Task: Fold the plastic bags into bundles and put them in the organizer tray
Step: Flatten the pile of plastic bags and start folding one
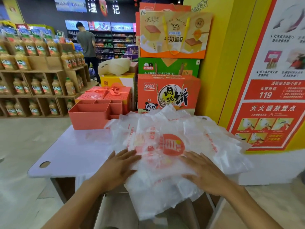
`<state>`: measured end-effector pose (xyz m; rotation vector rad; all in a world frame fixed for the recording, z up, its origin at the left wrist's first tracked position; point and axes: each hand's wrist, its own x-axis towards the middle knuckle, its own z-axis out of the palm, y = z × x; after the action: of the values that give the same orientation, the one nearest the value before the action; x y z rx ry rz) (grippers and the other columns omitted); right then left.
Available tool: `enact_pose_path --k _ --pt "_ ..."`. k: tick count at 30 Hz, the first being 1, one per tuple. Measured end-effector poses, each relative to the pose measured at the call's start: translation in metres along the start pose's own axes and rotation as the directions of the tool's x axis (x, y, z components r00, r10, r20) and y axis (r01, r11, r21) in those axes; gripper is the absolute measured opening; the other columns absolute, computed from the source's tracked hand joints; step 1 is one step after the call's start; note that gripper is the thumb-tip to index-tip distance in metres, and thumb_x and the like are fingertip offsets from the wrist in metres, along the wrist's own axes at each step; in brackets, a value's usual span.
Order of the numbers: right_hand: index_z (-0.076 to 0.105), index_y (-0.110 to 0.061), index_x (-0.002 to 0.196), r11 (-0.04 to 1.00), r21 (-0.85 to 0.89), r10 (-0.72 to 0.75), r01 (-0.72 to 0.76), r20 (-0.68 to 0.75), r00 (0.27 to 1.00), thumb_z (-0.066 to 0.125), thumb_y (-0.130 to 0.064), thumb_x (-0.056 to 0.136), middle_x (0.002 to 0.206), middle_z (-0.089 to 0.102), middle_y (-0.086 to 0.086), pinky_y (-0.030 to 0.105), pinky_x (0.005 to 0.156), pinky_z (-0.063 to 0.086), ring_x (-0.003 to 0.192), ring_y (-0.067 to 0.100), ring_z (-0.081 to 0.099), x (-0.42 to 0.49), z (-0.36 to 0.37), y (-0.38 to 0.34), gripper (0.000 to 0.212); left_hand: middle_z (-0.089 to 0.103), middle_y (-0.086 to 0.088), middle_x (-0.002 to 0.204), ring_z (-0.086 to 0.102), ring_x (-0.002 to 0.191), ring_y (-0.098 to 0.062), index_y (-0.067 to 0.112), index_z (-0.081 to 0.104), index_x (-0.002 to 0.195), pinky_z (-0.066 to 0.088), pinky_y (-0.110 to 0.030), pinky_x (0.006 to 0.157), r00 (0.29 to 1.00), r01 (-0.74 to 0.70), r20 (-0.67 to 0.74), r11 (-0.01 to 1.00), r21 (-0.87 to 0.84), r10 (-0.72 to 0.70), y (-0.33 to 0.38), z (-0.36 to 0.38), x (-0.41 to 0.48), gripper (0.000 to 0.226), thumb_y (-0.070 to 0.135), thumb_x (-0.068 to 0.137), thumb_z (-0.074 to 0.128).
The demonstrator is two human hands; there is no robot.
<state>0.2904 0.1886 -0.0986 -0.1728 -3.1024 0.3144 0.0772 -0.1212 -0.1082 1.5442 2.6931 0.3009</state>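
Both hands, left [118, 166] and right [203, 171], press flat, fingers straight, on plastic bags [165, 146] overhanging the bench's [74, 151] near edge; a compartmented tray [92, 114] sits at its far-left corner.

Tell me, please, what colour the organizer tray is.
The organizer tray is coral orange-red, seen in the head view.

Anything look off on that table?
The plastic bags pile hangs well over the near edge of the table, loose and crumpled; left hand and right hand press flat on it. The organizer tray sits upright far left, nothing spilled.
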Motion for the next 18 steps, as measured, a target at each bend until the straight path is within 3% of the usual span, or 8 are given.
enact_pose_path --k 3,5,8,11,14,15,18 --pt "0.019 -0.062 0.151 0.993 0.120 0.010 -0.018 0.060 0.998 0.027 -0.076 0.094 0.159 -0.001 -0.038 0.030 0.125 -0.006 0.147 -0.014 -0.010 -0.009 0.000 0.019 0.059 0.032 0.022 0.160 0.026 0.151 -0.006 0.051 0.042 0.148 0.024 -0.035 0.123 1.000 0.004 -0.026 0.996 -0.086 -0.007 -0.010 -0.007 -0.007 0.064 0.076 0.095 0.016" --pt "0.048 -0.058 0.140 0.934 0.353 0.050 -0.061 0.041 0.998 0.044 -0.069 0.090 0.155 0.028 -0.037 0.030 0.127 0.009 0.144 -0.018 0.013 -0.014 -0.007 0.028 0.051 0.046 0.024 0.150 0.042 0.141 -0.002 0.046 0.055 0.140 0.030 -0.020 0.114 0.998 0.000 -0.055 0.993 -0.119 -0.006 -0.018 -0.015 -0.007 0.038 0.049 0.104 0.042" --pt "0.077 -0.037 0.114 0.718 0.683 0.193 -0.135 -0.009 0.981 0.066 -0.045 0.087 0.123 0.069 -0.024 0.026 0.111 0.043 0.117 -0.010 0.059 -0.022 -0.033 0.032 0.030 0.065 0.027 0.126 0.062 0.116 0.003 0.041 0.071 0.121 0.044 -0.013 0.104 0.991 0.052 -0.108 0.975 -0.217 -0.077 -0.031 -0.031 -0.005 0.032 0.018 0.100 0.063" --pt "0.083 -0.025 0.091 0.720 0.670 0.303 -0.183 -0.066 0.951 0.069 -0.031 0.094 0.095 0.078 -0.008 0.029 0.085 0.056 0.090 0.010 0.072 -0.021 -0.052 0.040 0.015 0.071 0.035 0.097 0.067 0.092 0.006 0.039 0.076 0.098 0.050 -0.010 0.084 0.980 0.078 -0.144 0.935 -0.345 -0.135 -0.041 -0.049 -0.003 0.023 0.018 0.095 0.070" --pt "0.082 -0.020 0.084 0.701 0.675 0.416 -0.231 -0.125 0.901 0.068 -0.021 0.096 0.084 0.077 -0.001 0.029 0.073 0.055 0.084 0.022 0.072 -0.014 -0.052 0.048 0.018 0.076 0.012 0.088 0.071 0.080 -0.011 0.017 0.080 0.084 0.055 -0.018 0.073 0.956 0.123 -0.163 0.836 -0.535 -0.245 -0.051 -0.054 0.000 0.012 0.007 0.089 0.075" --pt "0.081 -0.019 0.084 0.682 0.693 0.441 -0.234 -0.135 0.887 0.068 -0.018 0.096 0.083 0.077 0.000 0.027 0.069 0.054 0.082 0.023 0.072 -0.012 -0.051 0.050 0.018 0.076 0.005 0.086 0.070 0.078 -0.015 0.011 0.079 0.083 0.057 -0.021 0.070 0.943 0.143 -0.167 0.805 -0.576 -0.287 -0.053 -0.052 0.000 0.012 0.002 0.089 0.074" --pt "0.079 -0.018 0.087 0.632 0.738 0.509 -0.238 -0.163 0.845 0.069 -0.008 0.095 0.087 0.077 0.003 0.028 0.071 0.055 0.082 0.025 0.072 -0.006 -0.049 0.053 0.017 0.075 0.000 0.081 0.068 0.072 -0.016 0.017 0.078 0.084 0.053 -0.018 0.064 0.904 0.188 -0.222 0.808 -0.558 -0.364 -0.059 -0.042 0.002 0.021 0.002 0.094 0.067"
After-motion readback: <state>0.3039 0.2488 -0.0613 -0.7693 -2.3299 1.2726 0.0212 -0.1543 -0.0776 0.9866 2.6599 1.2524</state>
